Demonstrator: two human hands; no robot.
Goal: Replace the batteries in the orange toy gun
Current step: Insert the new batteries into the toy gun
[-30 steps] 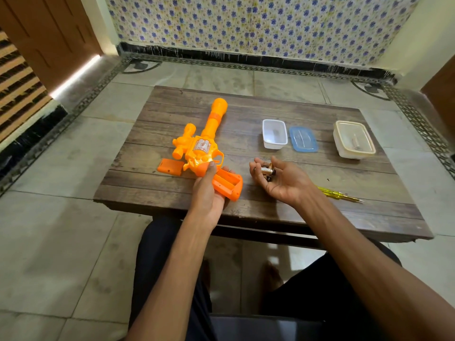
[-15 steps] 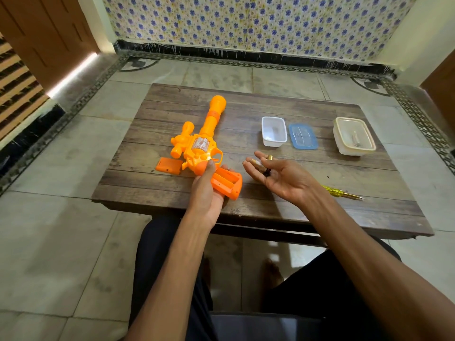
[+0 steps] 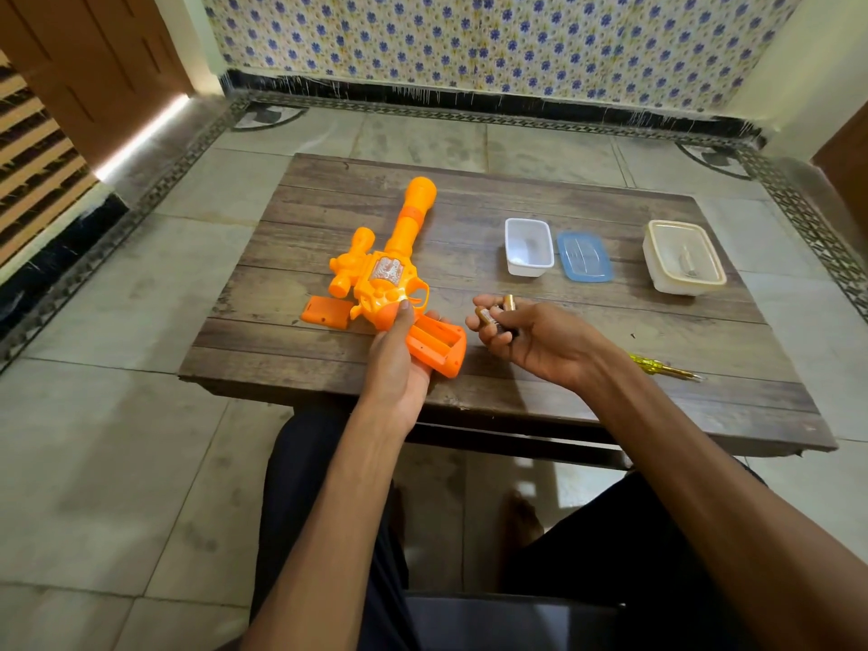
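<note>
The orange toy gun (image 3: 392, 274) lies on the low wooden table (image 3: 587, 350), barrel pointing away from me. My left hand (image 3: 399, 354) grips its handle, whose battery compartment (image 3: 434, 343) faces up, open and empty. The orange compartment cover (image 3: 324, 312) lies on the table left of the gun. To the right of the handle, my right hand (image 3: 530, 338) is palm up, fingers curled round batteries (image 3: 495, 314) with gold ends.
A small white tub (image 3: 528, 246) stands open at the back, its blue lid (image 3: 585, 256) beside it. A cream lidded box (image 3: 683, 256) sits at the far right. A yellow screwdriver (image 3: 664, 367) lies behind my right wrist. My legs are under the table's near edge.
My right hand has turned the batteries in its fingers and lifted slightly, staying right of the handle. My left hand and the gun have kept still.
</note>
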